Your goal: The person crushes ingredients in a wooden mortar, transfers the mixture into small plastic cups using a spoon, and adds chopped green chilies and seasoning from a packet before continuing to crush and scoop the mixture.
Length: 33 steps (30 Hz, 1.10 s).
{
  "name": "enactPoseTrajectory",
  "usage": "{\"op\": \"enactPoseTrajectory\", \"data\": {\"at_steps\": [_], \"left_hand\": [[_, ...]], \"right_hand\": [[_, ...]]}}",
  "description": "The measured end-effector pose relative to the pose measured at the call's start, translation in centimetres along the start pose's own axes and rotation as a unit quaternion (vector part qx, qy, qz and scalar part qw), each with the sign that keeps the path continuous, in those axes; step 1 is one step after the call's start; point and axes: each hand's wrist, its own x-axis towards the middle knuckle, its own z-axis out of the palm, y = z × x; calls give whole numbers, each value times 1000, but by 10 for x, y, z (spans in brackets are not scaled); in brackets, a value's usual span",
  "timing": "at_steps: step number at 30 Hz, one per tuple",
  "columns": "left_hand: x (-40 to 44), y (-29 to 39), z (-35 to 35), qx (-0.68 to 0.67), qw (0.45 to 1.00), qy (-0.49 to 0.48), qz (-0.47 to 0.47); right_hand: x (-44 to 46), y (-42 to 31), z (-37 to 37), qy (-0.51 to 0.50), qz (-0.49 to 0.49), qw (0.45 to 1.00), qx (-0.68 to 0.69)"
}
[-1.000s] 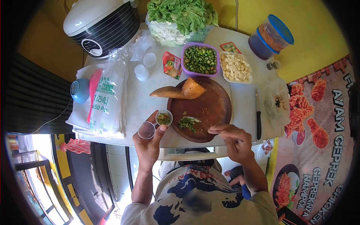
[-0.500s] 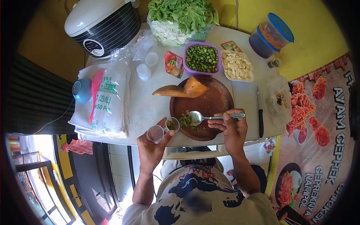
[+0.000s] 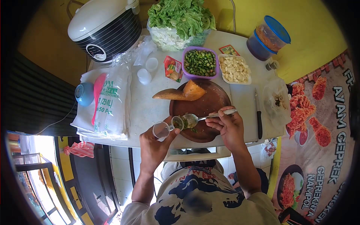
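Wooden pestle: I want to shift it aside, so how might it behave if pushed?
The wooden pestle looks solid, so it should stay stiff. Its handle overhangs the shallow mortar, so a push might rock it. Its bent shape may make it swing rather than roll.

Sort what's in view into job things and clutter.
In the job:
- lidded cup, in left hand
- metal spoon, in right hand
- wooden mortar, with chopped green mix

Apparently just lying about:
- knife
- pink spoon
- blue bowl
- rice cooker

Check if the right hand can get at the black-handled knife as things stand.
Probably yes: the knife lies just beyond the right hand, nothing seems to block it, but the spoon fills the grip and likely needs setting down first.
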Motion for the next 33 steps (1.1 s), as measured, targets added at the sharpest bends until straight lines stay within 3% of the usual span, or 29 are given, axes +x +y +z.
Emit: {"op": "enactPoseTrajectory", "data": {"at_steps": [4,10,22,28,31,33], "left_hand": [[3,0,2,18,1000,6,25],[4,11,-1,-9,1000,5,-27],[8,16,20,-22,999,-30,14],[9,9,29,-48,996,-51,45],[7,8,36,-82,994,-72,6],[6,9,40,-218,971,-73,-72]], "right_hand": [[0,0,-2,1,1,1000,7],[1,-5,-9,22,-19,999,14],[-6,-51,-2,15,-147,988,-40],[0,-76,15,-32,-123,981,-146],[-6,-86,35,-55,-141,966,-209],[-16,-88,46,-91,-222,912,-332]]}}
